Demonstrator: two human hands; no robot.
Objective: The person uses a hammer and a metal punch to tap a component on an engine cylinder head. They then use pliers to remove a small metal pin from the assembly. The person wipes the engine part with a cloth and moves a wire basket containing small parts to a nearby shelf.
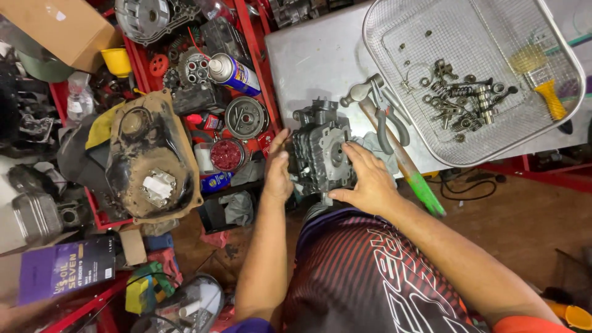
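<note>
A grey finned engine cylinder head (320, 151) stands at the near edge of the metal table (308, 55). My left hand (277, 169) presses flat against its left side. My right hand (364, 176) lies over its right face, fingers spread on the metal. Both hands clasp the part between them. Just right of it lie a hammer (385, 132) with a green-tipped wooden handle and grey-handled pliers (388, 120).
A wire mesh basket (555, 117) at the back right holds valve springs, small parts and a yellow brush (542, 80). Left of the table, a red tray (259, 68) holds a spray can (234, 74), gears and round metal parts. A dirty engine cover (151, 157) lies further left.
</note>
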